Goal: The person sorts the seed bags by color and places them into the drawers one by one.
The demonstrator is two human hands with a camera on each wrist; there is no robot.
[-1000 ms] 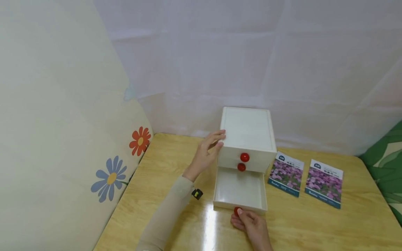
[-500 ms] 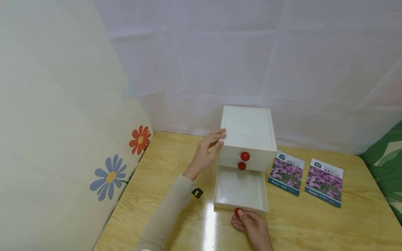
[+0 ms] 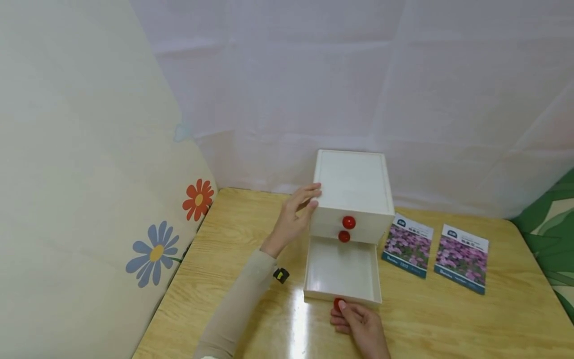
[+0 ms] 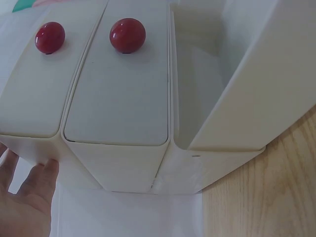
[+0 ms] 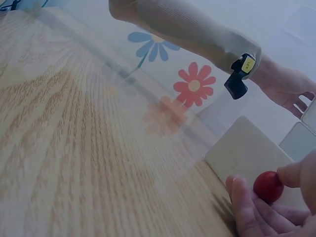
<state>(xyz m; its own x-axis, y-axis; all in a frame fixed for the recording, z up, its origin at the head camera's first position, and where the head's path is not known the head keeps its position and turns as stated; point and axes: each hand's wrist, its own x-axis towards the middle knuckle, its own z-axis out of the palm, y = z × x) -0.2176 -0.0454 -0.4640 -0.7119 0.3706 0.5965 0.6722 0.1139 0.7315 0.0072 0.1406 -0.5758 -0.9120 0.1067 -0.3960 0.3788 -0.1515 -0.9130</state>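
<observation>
A white drawer cabinet [image 3: 352, 179] stands on the table, its bottom drawer [image 3: 343, 269] pulled out with nothing visible inside. The two upper drawers are closed, each with a round red knob [image 4: 127, 35]. My left hand [image 3: 289, 222] rests against the cabinet's upper left side, fingertips at the top edge; the left wrist view shows its fingers [image 4: 45, 180] touching the side wall. At the front of the pulled-out drawer, my right hand [image 3: 364, 326] pinches the red drawer knob [image 5: 268, 187] between thumb and fingers.
Two seed packets with purple flowers, one [image 3: 407, 245] beside the cabinet and another [image 3: 462, 258] farther right, lie on the wooden table [image 3: 506, 324]. A white cloth backdrop [image 3: 287, 89] hangs behind, and a flower-printed panel [image 3: 89, 124] stands left.
</observation>
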